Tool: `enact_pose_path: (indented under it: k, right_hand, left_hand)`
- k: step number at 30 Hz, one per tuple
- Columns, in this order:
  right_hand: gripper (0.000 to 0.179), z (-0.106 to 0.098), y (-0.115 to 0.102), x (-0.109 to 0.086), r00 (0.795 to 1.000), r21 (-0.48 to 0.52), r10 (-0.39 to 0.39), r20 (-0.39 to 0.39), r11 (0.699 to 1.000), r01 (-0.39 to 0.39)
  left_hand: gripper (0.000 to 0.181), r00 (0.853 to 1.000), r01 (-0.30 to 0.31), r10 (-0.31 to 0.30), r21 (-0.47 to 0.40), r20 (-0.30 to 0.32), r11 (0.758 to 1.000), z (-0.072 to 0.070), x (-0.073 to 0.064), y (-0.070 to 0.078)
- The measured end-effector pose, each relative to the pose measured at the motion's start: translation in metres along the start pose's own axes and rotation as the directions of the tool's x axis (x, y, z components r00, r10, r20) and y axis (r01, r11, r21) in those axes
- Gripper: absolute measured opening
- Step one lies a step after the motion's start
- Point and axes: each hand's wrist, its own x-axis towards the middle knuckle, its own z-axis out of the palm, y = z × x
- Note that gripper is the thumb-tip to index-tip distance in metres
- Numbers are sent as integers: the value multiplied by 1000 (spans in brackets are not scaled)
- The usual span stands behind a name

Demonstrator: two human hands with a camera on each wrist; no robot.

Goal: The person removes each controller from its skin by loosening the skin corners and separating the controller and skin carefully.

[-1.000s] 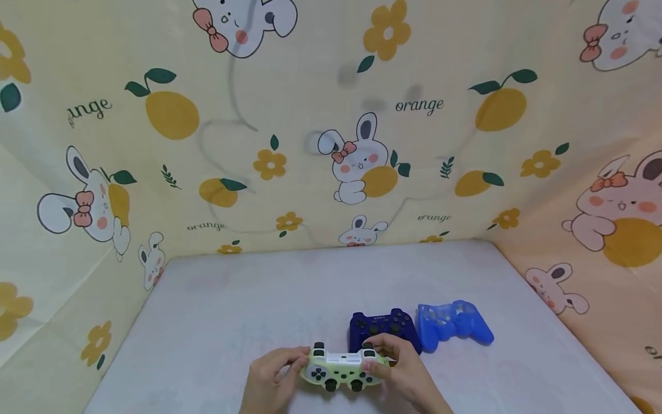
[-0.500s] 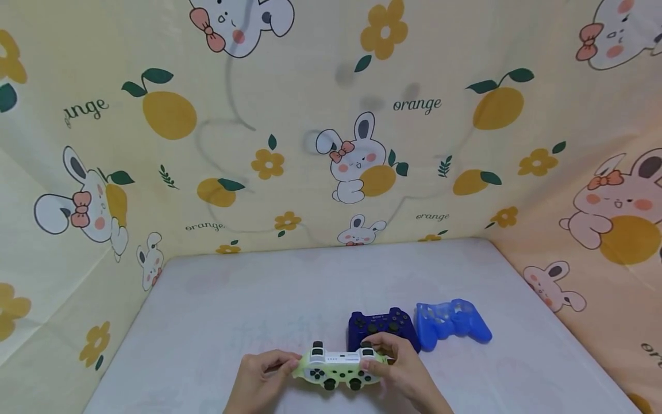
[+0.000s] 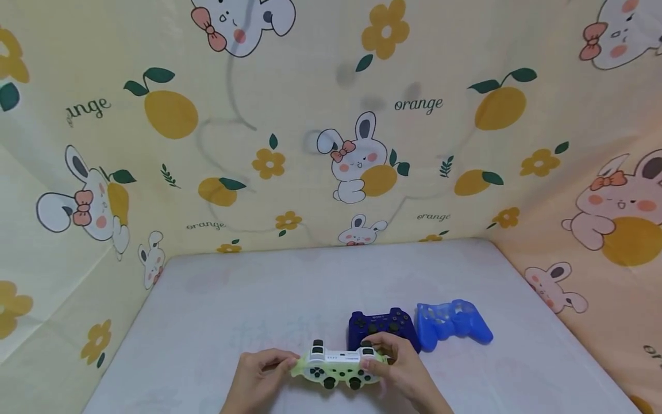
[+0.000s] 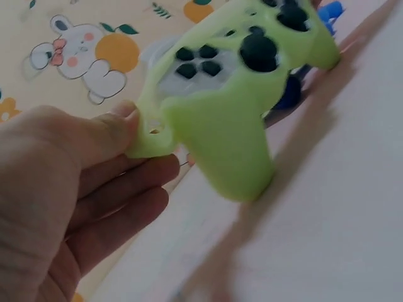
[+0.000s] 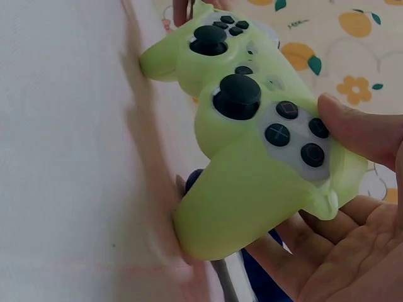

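A white game controller (image 3: 342, 356) in a pale green silicone sleeve (image 4: 227, 135) is held between both hands at the front of the table, its buttons and black thumbsticks facing the person. My left hand (image 3: 257, 376) pinches the sleeve's edge between thumb and finger, pulling out a flap of it with a small hole. My right hand (image 3: 403, 368) grips the controller's other end, thumb on the face near the buttons and fingers behind. In the right wrist view the green sleeve (image 5: 252, 182) covers the grips, and white shell shows around the buttons.
A dark blue controller (image 3: 383, 325) lies just behind the right hand, partly hidden by it. Right of it lies a bright blue silicone sleeve (image 3: 455, 323). The white table (image 3: 233, 305) is enclosed by printed cloth walls (image 3: 289, 103) at the back and sides.
My left hand has shifted left, drawing the edge of the green sleeve outward from the controller. The right hand keeps its hold almost unmoved.
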Motion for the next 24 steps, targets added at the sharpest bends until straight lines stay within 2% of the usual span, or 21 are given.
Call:
enact_pose_path:
  k: [3,6,13,15,18,21,24]
  right_hand:
    - [45,0,2,0,1000,4,-1,-1,1000,1]
    - [46,0,3,0,1000,10,-9,3,1000,9]
    - [48,-1,1,0,1000,4,-24,1,1000,24]
    - [50,-1,0,0,1000,0,-17,0,1000,17]
    - [50,-1,-1,0,1000,-5,-8,0,1000,8]
    - [49,-2,-1,-1,1000,-7,-11,6,1000,11]
    - [47,-2,-1,-2,1000,-11,-19,15,1000,19]
  left_hand:
    - [4,999,32,-32,-10,-12,999,4,0,3]
    - [5,998,47,-47,17,-41,999,9,1,8]
    - [10,994,83,-79,43,-70,996,14,7,38]
    - [9,994,83,-80,33,-80,996,14,7,41]
    - [11,993,70,-68,16,-99,997,17,7,32]
    - [14,993,3,-1,12,-114,1000,20,4,18]
    - [20,993,-51,53,21,-104,998,23,3,9]
